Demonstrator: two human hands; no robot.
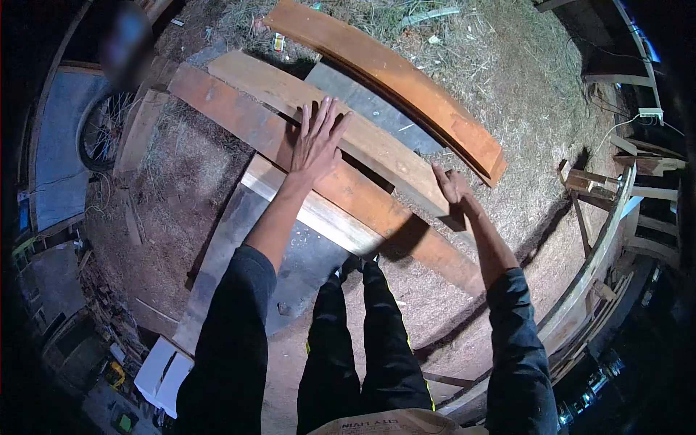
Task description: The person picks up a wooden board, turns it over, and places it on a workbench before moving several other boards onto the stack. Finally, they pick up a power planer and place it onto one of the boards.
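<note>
A: How are the hands placed?

B: The left hand (317, 141) is laid flat, fingers spread, across the pale plank (341, 130) and the reddish plank (319, 174) beside it; nothing is gripped. The right hand (451, 185) is held open, edge-on, against the near end of the pale plank, with no fingers seen closed around it.

A: Where is the pale plank located?

B: It is rested on the stack, between the reddish plank on its near side and the dark sheet (377, 109) on its far side. Beyond the dark sheet, the orange-brown board (399, 80) is laid. A light strip (319, 214) is seen under the reddish plank, nearer the legs (362, 341).

A: How is the pale plank expected to handle?

B: It is judged stiff, long and fairly heavy, with a rough, dry face that is unlikely to slip but may splinter. It is best taken by both long edges, or at the near end and at mid-length, so that the load is balanced.

A: What lies around the stack?

B: Dry grass (507, 65), a wheel (101, 127) and timber framing (602, 246) are visible.
</note>
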